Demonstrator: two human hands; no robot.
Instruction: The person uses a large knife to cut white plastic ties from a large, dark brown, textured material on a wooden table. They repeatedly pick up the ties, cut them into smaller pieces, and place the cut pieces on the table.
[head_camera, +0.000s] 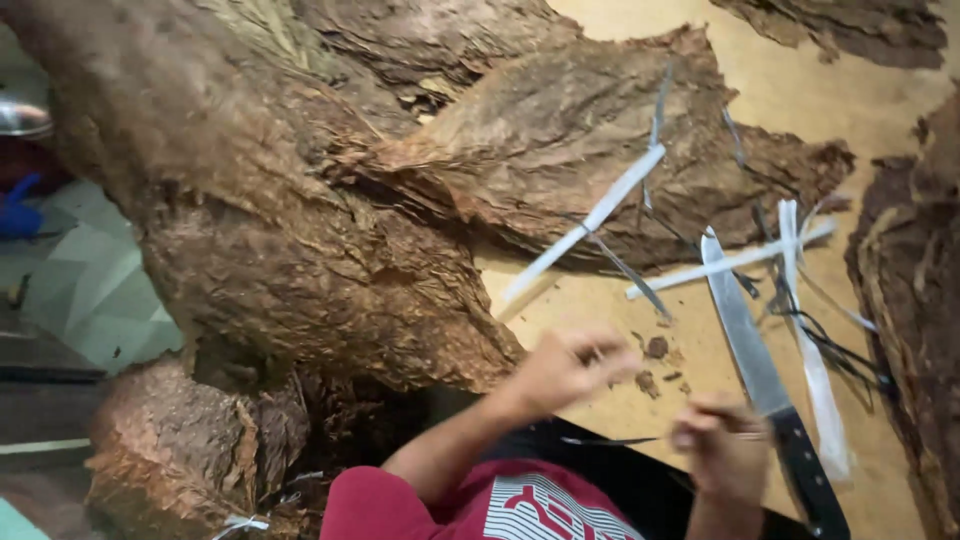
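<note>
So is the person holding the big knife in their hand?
No, the knife lies flat on the board beside the right hand, and neither hand grips it.

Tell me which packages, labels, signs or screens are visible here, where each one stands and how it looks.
No packages, labels, signs or screens are in view.
Printed shirt: bottom centre, worn by the person; red with white lettering shapes, the only print in view.
White straps: flat plain strips on the tan table, among the brown dried leaves; unmarked.
</note>
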